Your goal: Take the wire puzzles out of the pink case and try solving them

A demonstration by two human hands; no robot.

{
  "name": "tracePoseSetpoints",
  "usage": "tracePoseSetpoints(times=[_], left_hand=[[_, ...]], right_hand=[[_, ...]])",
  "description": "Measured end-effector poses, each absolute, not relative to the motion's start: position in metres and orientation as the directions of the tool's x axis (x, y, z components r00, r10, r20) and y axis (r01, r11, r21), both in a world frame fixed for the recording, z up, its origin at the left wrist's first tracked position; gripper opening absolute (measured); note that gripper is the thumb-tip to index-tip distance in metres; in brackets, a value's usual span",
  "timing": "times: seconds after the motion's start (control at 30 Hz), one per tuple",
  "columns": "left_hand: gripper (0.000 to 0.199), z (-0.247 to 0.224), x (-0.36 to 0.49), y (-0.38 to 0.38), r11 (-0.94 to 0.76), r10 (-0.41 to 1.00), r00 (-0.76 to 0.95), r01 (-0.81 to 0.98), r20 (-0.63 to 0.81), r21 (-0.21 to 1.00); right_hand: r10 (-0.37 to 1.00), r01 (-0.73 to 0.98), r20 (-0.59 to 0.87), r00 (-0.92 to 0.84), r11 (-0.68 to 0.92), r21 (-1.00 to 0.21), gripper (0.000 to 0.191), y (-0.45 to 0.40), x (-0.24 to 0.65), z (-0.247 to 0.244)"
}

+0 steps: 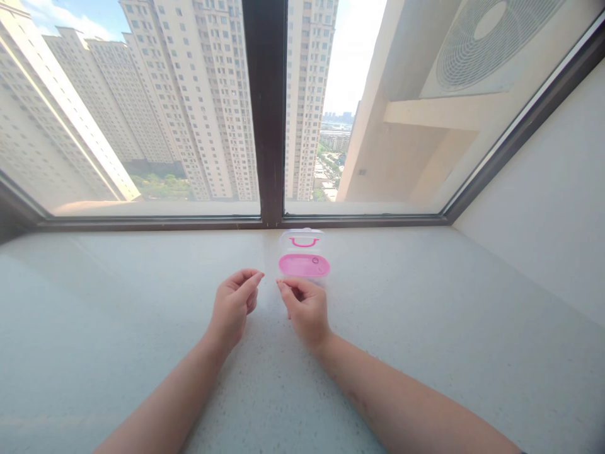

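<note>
My left hand [237, 299] is closed in a pinch, thumb against forefinger, above the pale sill. Facing it across a small gap, my right hand [305, 307] pinches in the same way. Whatever lies between the fingertips of either hand is too small to make out. Just behind my right hand stands a small oval box with a pink tray [295, 265]. Its clear lid [288, 241] is raised at the back and has a pink handle [304, 244]. In the tray lies a small dark ring [315, 260]; my right hand hides part of the box's front.
The speckled pale window sill [142, 302] spreads around both hands. Behind the box runs a dark brown window frame [271, 126] with tall buildings outside. A white wall [543, 202] bounds the sill at the right.
</note>
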State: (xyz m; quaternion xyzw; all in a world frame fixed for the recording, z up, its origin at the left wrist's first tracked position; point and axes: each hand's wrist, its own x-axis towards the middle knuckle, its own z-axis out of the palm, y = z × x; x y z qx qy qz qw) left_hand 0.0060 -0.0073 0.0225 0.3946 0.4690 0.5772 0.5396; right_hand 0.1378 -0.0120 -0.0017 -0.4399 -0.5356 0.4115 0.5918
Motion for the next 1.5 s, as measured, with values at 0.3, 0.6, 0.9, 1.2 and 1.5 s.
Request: tracePoseSetpoints(times=[0.3,0.6,0.9,1.2,1.5], left_hand=[[0.022,0.0222,0.0074,-0.0086,0.022,0.996,-0.082,-0.236,-0.042,0.971],[0.022,0.0202,0.0078,-0.0092,0.021,0.998,-0.059,-0.225,-0.035,0.974],[0.021,0.0176,0.0063,-0.0091,0.024,0.998,-0.051,-0.223,-0.037,0.974],[0.021,0.0168,0.0062,-0.009,0.024,0.998,-0.045,-0.223,-0.035,0.975],[0.02,0.0166,0.0063,-0.0079,0.026,0.999,-0.039,-0.225,-0.036,0.974]], right_hand=[[0.957,0.006,0.274,0.101,0.274,-0.962,0.019,-0.0118,0.1383,-0.0009],[0.95,0.01,0.29,0.118,0.291,-0.957,0.016,-0.0117,0.1382,-0.0011],[0.943,0.011,0.307,0.128,0.308,-0.951,0.014,-0.0108,0.1378,-0.0023],[0.943,0.005,0.308,0.129,0.31,-0.951,0.014,-0.0107,0.1376,-0.0037],[0.945,-0.004,0.301,0.129,0.304,-0.953,0.013,-0.0101,0.137,-0.0038]])
